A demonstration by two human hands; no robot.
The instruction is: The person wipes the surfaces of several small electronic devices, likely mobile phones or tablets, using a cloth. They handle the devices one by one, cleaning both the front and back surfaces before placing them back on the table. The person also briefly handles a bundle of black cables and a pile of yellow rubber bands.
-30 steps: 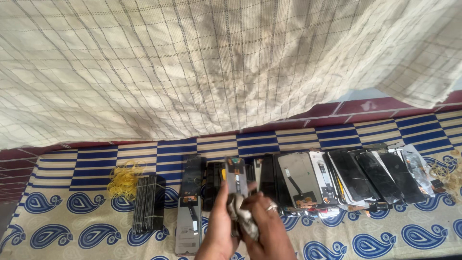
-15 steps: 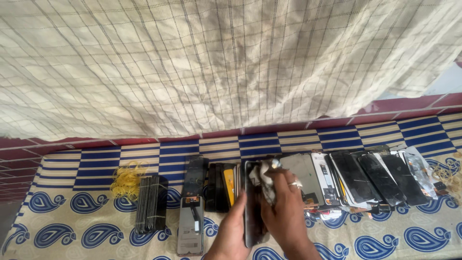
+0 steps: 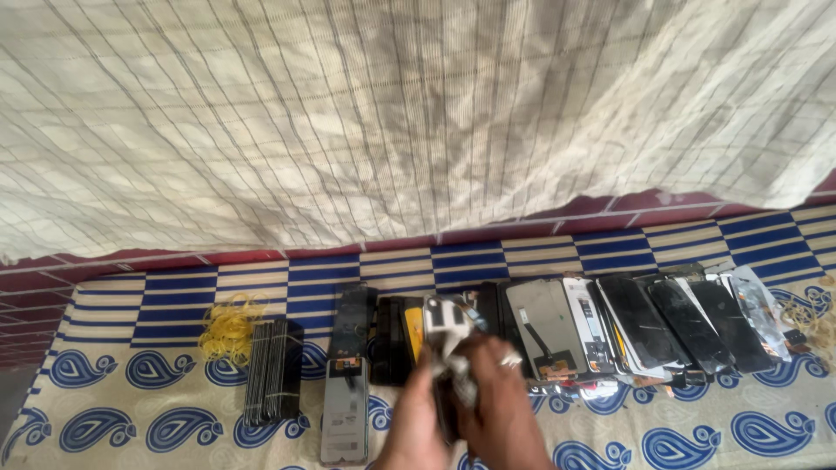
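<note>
My left hand (image 3: 416,421) and my right hand (image 3: 498,407) meet at the bottom centre, both gripping a flat phone display panel (image 3: 444,329) with a pale back and flex cable, tilted up above the mat. A ring shows on my right hand. Below and behind the hands lies a row of dark phone screens (image 3: 662,326) laid side by side on the patterned mat (image 3: 157,374). A long dark screen (image 3: 347,383) lies flat just left of my left hand.
A bundled stack of dark screens (image 3: 272,372) lies at the left, beside a heap of yellow rubber bands (image 3: 228,324). More rubber bands (image 3: 817,318) sit at the far right. A pale checked cloth (image 3: 392,113) hangs over the upper view.
Both hands shifted right half a second ago, then came back toward centre with the panel. The camera view has moved slightly; the rows on the mat stay put.
</note>
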